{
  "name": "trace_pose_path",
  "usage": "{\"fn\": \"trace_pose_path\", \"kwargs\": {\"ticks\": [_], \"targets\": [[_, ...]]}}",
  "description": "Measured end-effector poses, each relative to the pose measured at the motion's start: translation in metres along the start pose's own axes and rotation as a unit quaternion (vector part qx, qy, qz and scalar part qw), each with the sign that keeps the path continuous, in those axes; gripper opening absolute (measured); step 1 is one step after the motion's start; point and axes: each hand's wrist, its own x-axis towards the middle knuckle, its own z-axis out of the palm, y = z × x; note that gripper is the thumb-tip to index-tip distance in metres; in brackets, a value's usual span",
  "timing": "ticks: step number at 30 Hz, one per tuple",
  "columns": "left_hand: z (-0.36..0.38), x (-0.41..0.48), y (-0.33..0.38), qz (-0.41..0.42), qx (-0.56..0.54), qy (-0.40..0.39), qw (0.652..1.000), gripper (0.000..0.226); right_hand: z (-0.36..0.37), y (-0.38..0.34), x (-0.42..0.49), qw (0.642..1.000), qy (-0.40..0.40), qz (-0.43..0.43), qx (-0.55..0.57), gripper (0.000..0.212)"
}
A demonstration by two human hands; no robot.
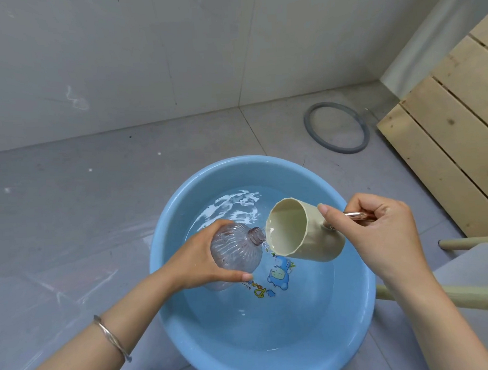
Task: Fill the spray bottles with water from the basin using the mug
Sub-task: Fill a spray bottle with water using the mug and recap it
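Note:
A blue plastic basin [167, 238] with water and a cartoon print on its bottom stands on the floor below me. My left hand [195, 259] grips a clear ribbed spray bottle [234, 248] without its cap, tilted over the water with the threaded neck pointing right. My right hand [379, 235] holds a beige mug [309, 235] by its shiny copper handle. The mug is tipped left, its lip right at the bottle's neck, with water inside and running at the lip.
Grey tiled floor and a white wall surround the basin. A grey rubber ring [336, 127] lies on the floor behind it. A pale wooden slatted panel [445, 137] stands at the right. Pale wooden legs [443, 293] and a grey surface sit at the right edge.

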Motion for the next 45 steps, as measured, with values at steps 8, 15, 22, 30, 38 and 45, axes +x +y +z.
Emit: {"fn": "trace_pose_path", "kwargs": {"ticks": [8, 15, 22, 30, 38, 45], "targets": [[0.0023, -0.0002, 0.0012, -0.003, -0.003, 0.0, 1.0, 0.087, 0.0008, 0.0018, 0.0012, 1.0, 0.002, -0.017, -0.004, 0.05], [0.0025, -0.0002, 0.0012, -0.005, -0.007, -0.002, 1.0, 0.08, 0.0022, 0.0023, 0.002, 0.999, 0.011, -0.036, -0.013, 0.05], [0.004, 0.0004, 0.0011, -0.004, -0.013, -0.006, 1.0, 0.087, 0.0033, -0.0006, 0.0011, 0.998, 0.011, -0.056, -0.021, 0.048], [0.0046, -0.0008, 0.0047, -0.001, -0.005, -0.002, 1.0, 0.078, 0.0064, -0.0017, -0.0009, 0.996, 0.015, -0.079, -0.027, 0.045], [0.0054, -0.0019, 0.0036, -0.009, -0.009, -0.006, 1.0, 0.083, 0.0071, -0.0026, -0.0009, 0.994, 0.015, -0.104, -0.042, 0.043], [0.0055, -0.003, 0.0062, -0.013, -0.011, -0.002, 1.0, 0.077, 0.0069, -0.0023, -0.001, 0.99, 0.019, -0.121, -0.068, 0.043]]}}
